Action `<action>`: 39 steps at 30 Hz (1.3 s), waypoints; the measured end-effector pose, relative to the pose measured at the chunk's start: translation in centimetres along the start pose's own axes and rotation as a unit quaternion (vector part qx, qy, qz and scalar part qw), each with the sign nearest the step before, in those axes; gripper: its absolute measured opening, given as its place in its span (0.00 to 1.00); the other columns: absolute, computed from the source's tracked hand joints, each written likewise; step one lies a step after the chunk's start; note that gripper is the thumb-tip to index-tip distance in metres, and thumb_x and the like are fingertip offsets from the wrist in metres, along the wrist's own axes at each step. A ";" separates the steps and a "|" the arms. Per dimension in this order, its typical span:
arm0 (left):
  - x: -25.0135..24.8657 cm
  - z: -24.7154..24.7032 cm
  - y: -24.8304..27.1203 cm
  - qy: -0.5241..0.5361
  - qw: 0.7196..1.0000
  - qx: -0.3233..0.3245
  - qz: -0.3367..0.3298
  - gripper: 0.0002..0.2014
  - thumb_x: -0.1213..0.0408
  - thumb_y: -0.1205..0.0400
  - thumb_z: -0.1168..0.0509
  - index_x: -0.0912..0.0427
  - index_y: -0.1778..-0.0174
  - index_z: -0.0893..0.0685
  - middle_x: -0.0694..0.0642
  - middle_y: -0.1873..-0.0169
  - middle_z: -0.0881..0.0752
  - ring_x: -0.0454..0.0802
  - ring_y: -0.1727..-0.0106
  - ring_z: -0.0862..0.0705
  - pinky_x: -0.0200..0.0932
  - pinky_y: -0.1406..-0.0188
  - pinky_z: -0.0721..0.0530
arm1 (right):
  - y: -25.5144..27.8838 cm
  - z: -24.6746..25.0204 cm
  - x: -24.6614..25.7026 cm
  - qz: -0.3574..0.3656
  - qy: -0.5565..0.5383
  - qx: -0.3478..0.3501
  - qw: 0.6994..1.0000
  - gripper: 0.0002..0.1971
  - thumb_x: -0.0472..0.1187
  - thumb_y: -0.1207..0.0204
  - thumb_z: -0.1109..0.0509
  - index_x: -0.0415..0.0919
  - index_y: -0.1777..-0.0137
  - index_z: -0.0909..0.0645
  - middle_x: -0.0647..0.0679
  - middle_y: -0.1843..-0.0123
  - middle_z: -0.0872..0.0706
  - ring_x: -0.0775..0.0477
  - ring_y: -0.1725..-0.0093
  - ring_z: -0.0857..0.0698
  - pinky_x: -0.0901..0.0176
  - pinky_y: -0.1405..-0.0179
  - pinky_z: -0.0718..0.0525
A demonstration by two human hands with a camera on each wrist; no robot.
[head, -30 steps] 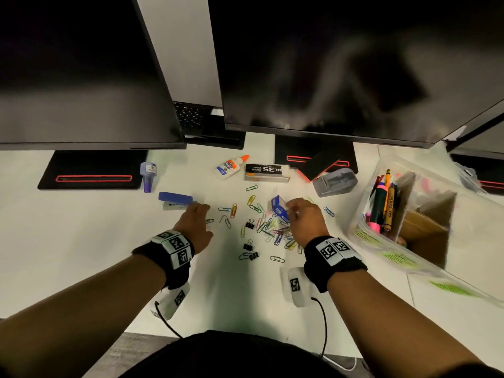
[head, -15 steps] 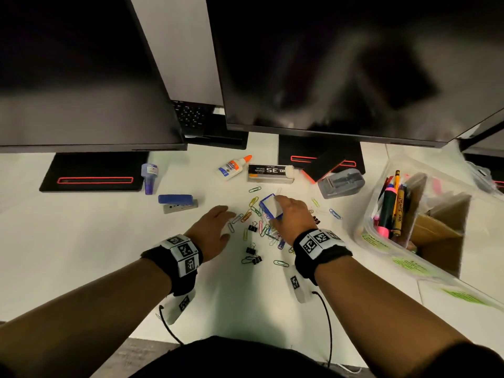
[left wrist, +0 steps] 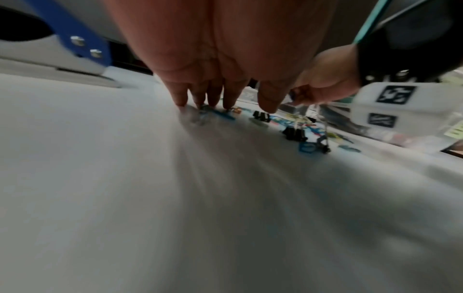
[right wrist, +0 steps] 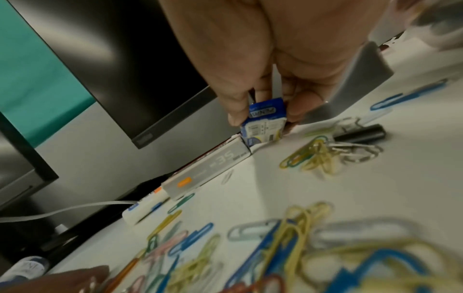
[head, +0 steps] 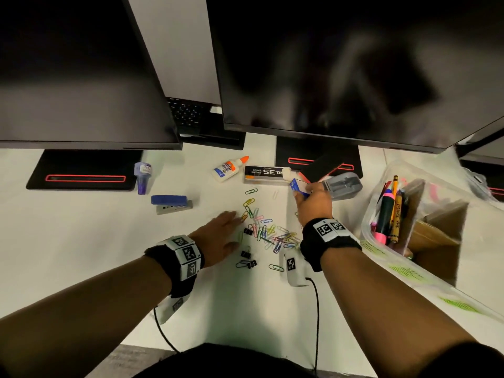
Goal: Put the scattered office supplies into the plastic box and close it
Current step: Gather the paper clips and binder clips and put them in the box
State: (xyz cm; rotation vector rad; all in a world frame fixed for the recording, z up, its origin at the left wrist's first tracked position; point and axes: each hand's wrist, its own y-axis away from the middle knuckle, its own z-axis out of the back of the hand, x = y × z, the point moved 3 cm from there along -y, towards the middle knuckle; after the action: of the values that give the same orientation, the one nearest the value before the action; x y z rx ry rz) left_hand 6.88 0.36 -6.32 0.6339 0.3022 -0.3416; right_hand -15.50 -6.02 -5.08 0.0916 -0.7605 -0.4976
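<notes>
The clear plastic storage box [head: 381,203] stands open at the right edge of the white desk [head: 81,241], with markers and pencils [head: 388,214] upright in its near compartment and brown cardboard dividers [head: 436,241] beside them. Just to its left, the right hand [head: 313,205] pinches a small blue-and-white cardboard carton [head: 298,186] between thumb and fingers, holding it at the end of a long black-and-white staples box [head: 266,173] (the wrist view shows the carton's lower corner touching that box). A grey plastic stapler-like device [head: 345,184] lies just beyond the right hand. Between the two hands lies a loose heap of coloured paper clips [head: 268,231] mixed with small black binder clips [head: 248,261]. The left hand [head: 221,234] is spread flat, its straight fingertips [left wrist: 180,102] pressing the desk at the heap's left edge. Farther left sit a blue-and-grey stapler [head: 171,204] and a small purple glue stick [head: 142,177]; a white glue bottle with an orange cap [head: 229,169] lies beside the staples box. Two dark monitors [head: 341,64] hang above everything.
</notes>
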 end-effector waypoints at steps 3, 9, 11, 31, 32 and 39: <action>-1.3 1.1 -1.0 -0.004 1.000 -0.009 -0.019 0.31 0.54 0.15 0.45 0.57 0.17 0.47 0.53 0.16 0.49 0.49 0.15 0.52 0.42 0.18 0.50 | -0.3 -0.6 -0.3 0.001 0.060 0.005 0.998 0.19 0.39 0.24 0.31 0.39 0.34 0.25 0.34 0.32 0.26 0.32 0.34 0.23 0.46 0.31 0.23; -3.6 4.9 -4.7 -0.044 0.999 -0.026 -0.003 0.32 0.53 0.14 0.46 0.60 0.17 0.49 0.54 0.16 0.51 0.51 0.15 0.53 0.45 0.18 0.51 | 1.6 0.3 -2.3 0.020 0.146 -0.016 0.989 0.23 0.43 0.22 0.35 0.39 0.27 0.29 0.39 0.24 0.30 0.36 0.26 0.31 0.45 0.23 0.32; -4.2 5.4 -6.1 -0.052 0.998 -0.023 0.012 0.33 0.52 0.15 0.46 0.60 0.17 0.51 0.55 0.16 0.52 0.51 0.15 0.53 0.46 0.17 0.50 | 2.3 0.2 -3.7 0.011 0.181 0.022 0.983 0.28 0.46 0.20 0.39 0.36 0.23 0.35 0.38 0.21 0.34 0.37 0.21 0.37 0.44 0.20 0.39; -3.7 0.8 -1.2 0.005 0.994 0.048 -0.100 0.23 0.63 0.13 0.48 0.56 0.20 0.37 0.52 0.18 0.41 0.46 0.16 0.46 0.34 0.21 0.52 | 5.1 -2.3 -3.0 0.132 0.214 0.165 0.954 0.28 0.42 0.19 0.42 0.34 0.20 0.40 0.39 0.16 0.44 0.41 0.17 0.44 0.50 0.17 0.44; -3.3 1.0 -0.7 0.024 0.994 0.029 -0.099 0.22 0.65 0.14 0.47 0.56 0.22 0.32 0.52 0.19 0.36 0.46 0.18 0.41 0.34 0.22 0.48 | 6.1 -2.8 -2.7 0.149 0.197 0.184 0.951 0.27 0.41 0.19 0.41 0.35 0.21 0.38 0.40 0.16 0.43 0.43 0.17 0.43 0.51 0.18 0.44; 0.9 2.2 1.2 0.018 0.996 -0.084 -0.001 0.23 0.56 0.19 0.38 0.51 0.26 0.28 0.51 0.27 0.27 0.51 0.25 0.32 0.42 0.24 0.34 | 6.0 -4.4 1.9 0.209 0.186 0.186 0.942 0.28 0.41 0.19 0.41 0.37 0.20 0.40 0.42 0.16 0.45 0.45 0.17 0.43 0.54 0.17 0.43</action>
State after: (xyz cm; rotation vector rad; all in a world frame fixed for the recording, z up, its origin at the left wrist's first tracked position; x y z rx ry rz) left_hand 8.47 -0.29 -4.39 0.4755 0.3623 -0.3027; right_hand -8.94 -2.03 -5.46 0.3584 -0.4724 0.0770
